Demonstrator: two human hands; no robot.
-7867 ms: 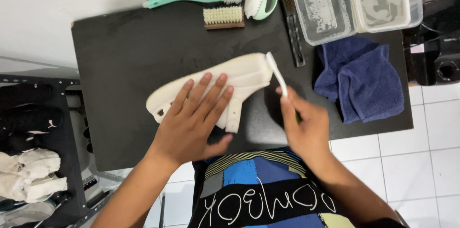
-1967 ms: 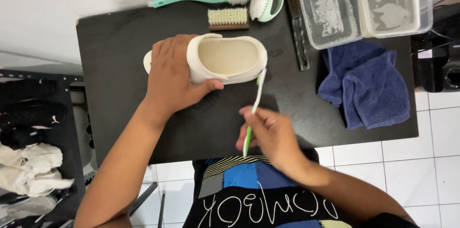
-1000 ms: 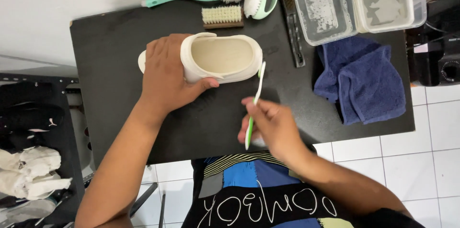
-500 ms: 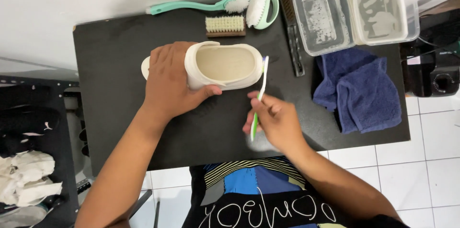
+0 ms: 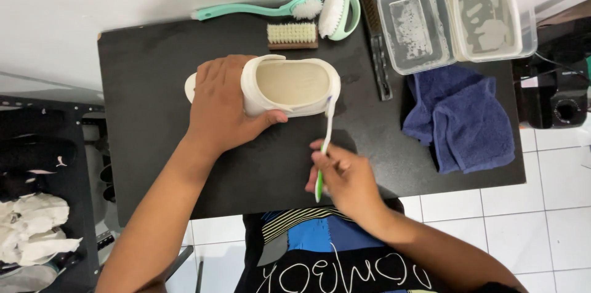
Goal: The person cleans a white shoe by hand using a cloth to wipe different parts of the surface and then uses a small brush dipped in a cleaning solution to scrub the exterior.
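1. Presently, the cream-white slip-on shoe (image 5: 289,87) lies on its side at the middle of the matt black rectangular tabletop (image 5: 141,120), its opening facing the camera.
2. The left hand (image 5: 225,102) is clamped over the shoe's forepart, fingers wrapped across the upper and thumb pressed along the near edge.
3. The right hand (image 5: 345,176) pinches a slim white-and-green toothbrush (image 5: 324,145) between closed fingers; the bristle end touches the shoe's heel rim.
4. Progress, as judged: scrubbing of the heel edge is in hand. The shoe looks largely pale and even; whether any part is finished cannot be told. No rinsing or wiping shows.
5. Along the far edge of the tabletop lie a long-handled mint-green brush (image 5: 252,8), a small wooden block brush with pale bristles (image 5: 292,34), an oval mint-and-white brush (image 5: 338,11) and a narrow dark-bristled brush (image 5: 375,47).
6. At the far right stand two clear plastic tubs (image 5: 455,19) holding greyish liquid; a crumpled dark blue cloth (image 5: 462,117) lies just beside them.
7. The tabletop stands against a white wall, over a white tiled floor (image 5: 511,231). A black rack with pale rags (image 5: 31,231) stands to the left.
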